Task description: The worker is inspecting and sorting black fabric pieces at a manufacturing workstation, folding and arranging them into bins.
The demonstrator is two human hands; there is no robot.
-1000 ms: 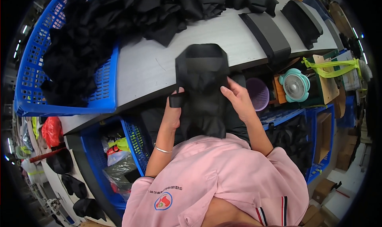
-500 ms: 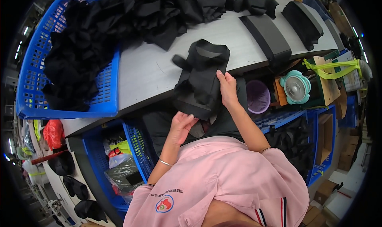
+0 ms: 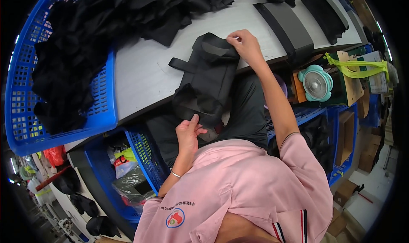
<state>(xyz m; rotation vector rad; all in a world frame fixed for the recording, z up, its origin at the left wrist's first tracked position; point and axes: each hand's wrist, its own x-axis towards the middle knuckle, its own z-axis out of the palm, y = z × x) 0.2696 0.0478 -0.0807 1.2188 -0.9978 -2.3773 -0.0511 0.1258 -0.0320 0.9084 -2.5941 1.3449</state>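
Note:
A black fabric piece [image 3: 213, 70], sewn in panels with a side strap [image 3: 182, 65] and a raised loop at its far end, lies slanted from the table's near edge over my lap. My right hand [image 3: 247, 47] pinches its far right corner between thumb and fingers. At the near end my left hand [image 3: 187, 134] has its thumb on the hem, the other fingers loosely curled below; the grip there is partly hidden. The near end of the fabric is folded up, showing a dark grey inner side.
A blue basket [image 3: 113, 109] heaped with black fabric [image 3: 68, 72] stands at the left, the heap spreading along the grey table [image 3: 145, 72]. Two stacks of black pieces [image 3: 285, 28] lie at the right. A teal fan [image 3: 316, 83] and blue crates [image 3: 147, 158] sit below table level.
My right hand has moved up along the fabric's right side to its far corner. The fabric lies flatter, its side strap spread outward. My view has shifted slightly.

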